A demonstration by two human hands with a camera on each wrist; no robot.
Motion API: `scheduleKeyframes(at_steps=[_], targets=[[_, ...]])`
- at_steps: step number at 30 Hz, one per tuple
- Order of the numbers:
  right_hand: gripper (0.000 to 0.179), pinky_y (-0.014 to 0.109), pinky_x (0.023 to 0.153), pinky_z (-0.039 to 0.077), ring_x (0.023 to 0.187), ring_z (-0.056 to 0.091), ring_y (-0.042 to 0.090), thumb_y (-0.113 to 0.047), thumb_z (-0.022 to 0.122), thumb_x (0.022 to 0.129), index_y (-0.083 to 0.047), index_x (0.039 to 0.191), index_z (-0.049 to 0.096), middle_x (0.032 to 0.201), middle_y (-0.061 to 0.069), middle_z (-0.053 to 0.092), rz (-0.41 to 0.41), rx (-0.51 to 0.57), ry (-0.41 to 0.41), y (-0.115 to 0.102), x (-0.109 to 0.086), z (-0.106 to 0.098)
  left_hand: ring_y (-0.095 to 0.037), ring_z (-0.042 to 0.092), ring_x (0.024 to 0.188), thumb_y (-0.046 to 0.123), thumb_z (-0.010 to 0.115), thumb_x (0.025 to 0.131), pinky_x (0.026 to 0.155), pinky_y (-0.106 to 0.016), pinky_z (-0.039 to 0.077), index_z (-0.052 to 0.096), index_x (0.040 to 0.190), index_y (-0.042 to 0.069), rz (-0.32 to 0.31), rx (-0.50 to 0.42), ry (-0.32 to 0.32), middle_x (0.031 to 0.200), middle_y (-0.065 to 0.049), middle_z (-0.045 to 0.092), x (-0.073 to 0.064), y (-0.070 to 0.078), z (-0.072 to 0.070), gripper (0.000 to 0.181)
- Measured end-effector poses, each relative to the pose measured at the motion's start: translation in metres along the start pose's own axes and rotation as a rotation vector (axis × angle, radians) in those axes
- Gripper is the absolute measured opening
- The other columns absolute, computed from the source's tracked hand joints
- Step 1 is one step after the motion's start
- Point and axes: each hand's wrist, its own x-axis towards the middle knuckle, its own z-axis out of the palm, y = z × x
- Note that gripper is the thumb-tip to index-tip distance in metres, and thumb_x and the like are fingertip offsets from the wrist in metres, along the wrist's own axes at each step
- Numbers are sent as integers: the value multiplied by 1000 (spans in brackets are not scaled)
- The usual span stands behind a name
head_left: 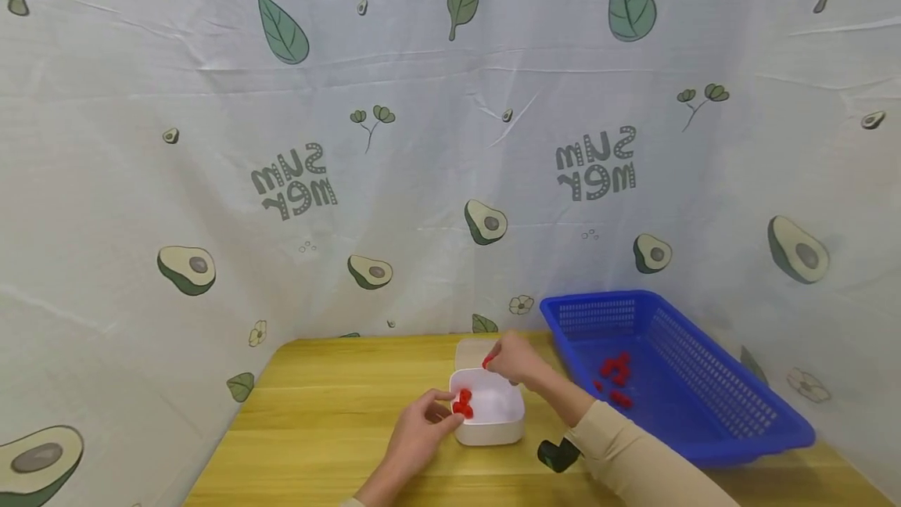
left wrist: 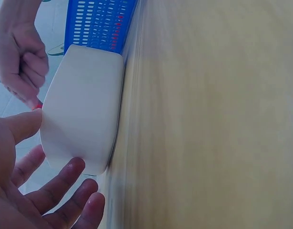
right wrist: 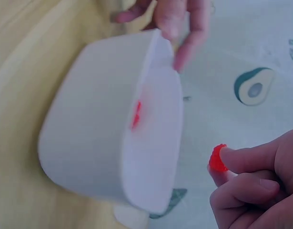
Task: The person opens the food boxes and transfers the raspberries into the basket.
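Note:
A white open-topped box (head_left: 489, 433) stands on the wooden table, with several red raspberries (head_left: 462, 405) inside at its left end. My left hand (head_left: 417, 427) is at the box's left end, thumb and fingers spread and fairly straight, fingertips right at the rim and wall. Between thumb and fingers, my right hand (head_left: 516, 358) pinches one bumpy red raspberry (right wrist: 217, 158). It is held above the far side of the box, outside the opening in the right wrist view. In the left wrist view the box's outer wall (left wrist: 84, 100) hides the inside.
To the right, a blue plastic basket (head_left: 693, 429) with slotted walls holds several more raspberries (head_left: 616, 370). A pale flat lid-like piece (head_left: 473, 352) lies behind the box. Near the right sleeve is a small black object (head_left: 556, 456). A printed curtain (head_left: 422, 178) hangs behind the table.

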Motion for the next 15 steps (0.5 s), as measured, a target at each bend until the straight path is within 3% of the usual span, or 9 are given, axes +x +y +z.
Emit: scheduleKeyframes(at_steps=[9, 15], targets=[[14, 22, 46, 33, 48, 32, 10, -7, 73, 88, 2, 99, 73, 83, 10, 64, 57, 3, 23, 6, 3, -54, -15, 58, 84, 30, 78, 88, 68, -27, 47, 70, 119, 16, 4, -11, -4, 91, 3, 67, 1, 2, -1, 34], [17, 23, 45, 30, 46, 29, 9, -7, 72, 88, 4, 101, 73, 67, 1, 49, 74, 32, 37, 24, 4, -88, -16, 58, 83, 29, 78, 88, 68, -27, 48, 70, 118, 15, 11, -19, -2, 90, 2, 67, 1, 1, 0, 34]])
